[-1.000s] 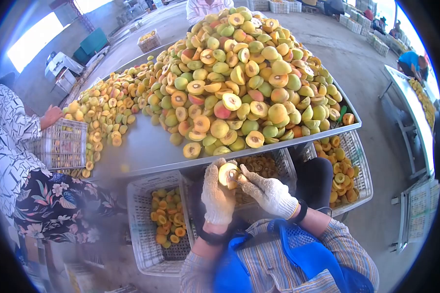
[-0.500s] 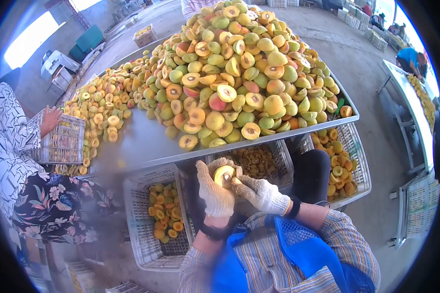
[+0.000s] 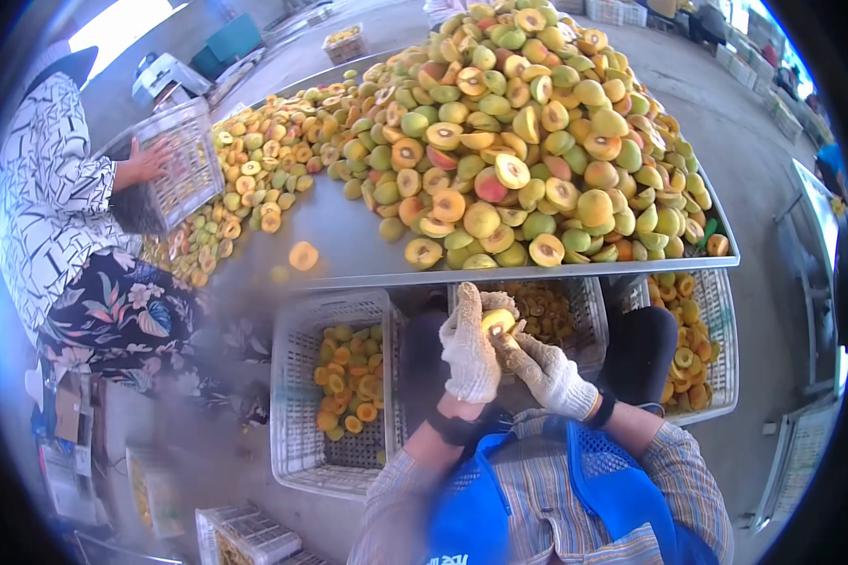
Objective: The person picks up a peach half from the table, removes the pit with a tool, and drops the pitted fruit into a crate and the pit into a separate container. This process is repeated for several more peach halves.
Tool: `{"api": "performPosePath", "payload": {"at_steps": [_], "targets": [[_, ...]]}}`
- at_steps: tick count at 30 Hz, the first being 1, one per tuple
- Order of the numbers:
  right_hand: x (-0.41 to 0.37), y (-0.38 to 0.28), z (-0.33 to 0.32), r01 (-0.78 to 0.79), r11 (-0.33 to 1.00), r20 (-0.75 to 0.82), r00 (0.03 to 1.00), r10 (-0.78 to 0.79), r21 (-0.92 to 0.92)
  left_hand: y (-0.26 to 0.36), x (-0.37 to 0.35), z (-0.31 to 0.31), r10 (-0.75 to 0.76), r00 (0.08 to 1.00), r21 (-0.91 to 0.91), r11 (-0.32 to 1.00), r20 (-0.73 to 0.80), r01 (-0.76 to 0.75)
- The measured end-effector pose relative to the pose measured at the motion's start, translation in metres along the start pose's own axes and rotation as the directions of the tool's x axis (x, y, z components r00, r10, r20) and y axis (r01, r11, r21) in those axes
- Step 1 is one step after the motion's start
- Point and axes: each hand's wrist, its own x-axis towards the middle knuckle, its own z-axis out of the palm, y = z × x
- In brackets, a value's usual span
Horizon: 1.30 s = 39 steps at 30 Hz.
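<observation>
My left hand (image 3: pixel 473 353), in a knitted work glove, is closed around a halved peach (image 3: pixel 497 321) with its cut face turned up. My right hand (image 3: pixel 548 375), gloved too, presses its bunched fingers against that cut face. Whatever those fingers grip is too small to make out. Both hands are just below the near edge of a metal table (image 3: pixel 349 281), which carries a big heap of halved peaches (image 3: pixel 537 141), many with pits showing.
Below the table stand a left crate (image 3: pixel 287 424) of peach halves, a middle crate (image 3: pixel 586 325) of small brown pieces and a right crate (image 3: pixel 725 358) of halves. On the left, a co-worker (image 3: pixel 52 207) holds a tilted crate (image 3: pixel 184 174) against the heap.
The view has shifted left. The co-worker's crate has tipped up more steeply. A peach half now shows on the bare metal near the table's front edge. My hands stay together on the peach half.
</observation>
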Motion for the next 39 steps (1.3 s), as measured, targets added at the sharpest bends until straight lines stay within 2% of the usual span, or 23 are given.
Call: {"api": "performPosePath", "payload": {"at_steps": [2, 5, 7, 9, 11, 13, 15, 16, 17, 20, 21, 23, 24, 27, 28, 29, 30, 31, 33, 34, 35, 37, 39], "targets": [[0.001, 0.010, 0.003, 0.044, 0.990, -0.005, 0.999, -0.043, 0.138, -0.008, 0.004, -0.008, -0.004, 1.000, -0.014, 1.000, 0.008, 0.004], [0.001, -0.001, -0.003, -0.152, 0.988, 0.093, 0.984, 0.155, -0.040, -0.014, 0.005, -0.009, 0.001, 0.999, -0.037, 0.999, -0.037, -0.003], [0.000, 0.000, -0.002, -0.213, 0.947, 0.136, 0.973, 0.185, 0.239, -0.012, 0.004, -0.010, 0.007, 0.998, -0.050, 0.999, -0.069, -0.010], [-0.005, 0.009, -0.001, -0.177, 0.950, 0.116, 0.982, 0.152, 0.256, -0.003, 0.005, -0.014, -0.101, 0.986, -0.068, 0.992, 0.129, 0.110], [-0.006, 0.011, -0.006, -0.086, 0.996, 0.090, 0.992, 0.088, -0.020, -0.002, 0.006, -0.014, -0.086, 0.986, -0.022, 0.996, 0.141, 0.090], [-0.003, 0.009, -0.012, -0.060, 0.991, 0.091, 0.993, 0.070, -0.116, 0.002, 0.008, -0.009, -0.032, 0.995, 0.339, 0.941, 0.093, -0.002], [-0.004, 0.002, -0.016, -0.368, 0.896, 0.237, 0.920, 0.313, 0.248, 0.003, 0.011, -0.011, -0.053, 0.994, 0.321, 0.947, 0.097, 0.019], [-0.006, -0.008, -0.018, -0.521, 0.758, 0.352, 0.847, 0.399, 0.393, 0.003, 0.016, -0.017, -0.082, 0.962, 0.209, 0.977, 0.260, 0.027], [-0.005, -0.002, -0.015, -0.520, 0.760, 0.354, 0.846, 0.398, 0.389, 0.004, 0.020, -0.021, -0.089, 0.904, 0.098, 0.994, 0.418, 0.053], [0.000, 0.042, -0.003, 0.099, 0.995, 0.037, 0.994, -0.100, 0.032, 0.015, 0.017, -0.009, -0.119, 0.932, 0.255, 0.967, 0.341, 0.031], [0.001, 0.029, -0.009, 0.099, 0.995, 0.037, 0.994, -0.100, 0.030, 0.016, 0.016, -0.004, -0.094, 0.963, 0.415, 0.910, 0.253, -0.020], [0.002, -0.008, -0.025, -0.455, 0.806, 0.356, 0.875, 0.327, 0.379, 0.013, 0.021, -0.006, -0.054, 0.953, 0.443, 0.892, 0.298, -0.089], [-0.001, -0.008, -0.023, -0.503, 0.730, 0.395, 0.854, 0.338, 0.464, 0.015, 0.023, -0.009, -0.083, 0.900, 0.350, 0.933, 0.428, -0.080], [-0.004, 0.006, -0.016, -0.276, 0.891, 0.305, 0.938, 0.167, 0.361, 0.016, 0.027, -0.013, -0.061, 0.782, 0.202, 0.976, 0.621, -0.084], [-0.001, 0.013, -0.013, -0.007, 0.984, 0.180, 0.983, -0.025, 0.176, 0.015, 0.023, -0.007, -0.099, 0.851, 0.286, 0.956, 0.516, -0.062], [-0.002, 0.018, -0.015, -0.005, 0.985, 0.181, 0.983, -0.027, 0.175, 0.014, 0.020, -0.005, -0.128, 0.907, 0.366, 0.930, 0.401, -0.031], [0.001, 0.008, -0.020, -0.245, 0.923, 0.270, 0.949, 0.165, 0.298, 0.017, 0.025, -0.006, -0.025, 0.871, 0.615, 0.718, 0.491, -0.326], [0.002, 0.000, -0.024, -0.472, 0.792, 0.378, 0.865, 0.330, 0.388, 0.020, 0.027, -0.007, -0.025, 0.872, 0.615, 0.718, 0.489, -0.325], [-0.003, -0.004, -0.023, -0.475, 0.766, 0.422, 0.858, 0.294, 0.432, 0.027, 0.029, -0.006, -0.168, 0.755, 0.585, 0.743, 0.634, -0.326], [-0.006, -0.005, -0.018, -0.476, 0.732, 0.427, 0.861, 0.275, 0.488, 0.021, 0.022, -0.003, -0.195, 0.820, 0.331, 0.943, 0.539, 0.006], [-0.008, -0.007, -0.015, -0.477, 0.691, 0.428, 0.865, 0.261, 0.543, 0.019, 0.024, -0.006, -0.199, 0.818, 0.330, 0.944, 0.539, 0.011], [-0.001, -0.007, -0.018, -0.438, 0.756, 0.406, 0.879, 0.249, 0.486, 0.014, 0.026, -0.011, 0.067, 0.729, -0.019, 0.997, 0.681, -0.073], [0.009, -0.008, -0.025, -0.537, 0.694, 0.535, 0.806, 0.254, 0.479, 0.010, 0.024, -0.009, 0.018, 0.863, -0.209, 0.973, 0.505, 0.102]]}}
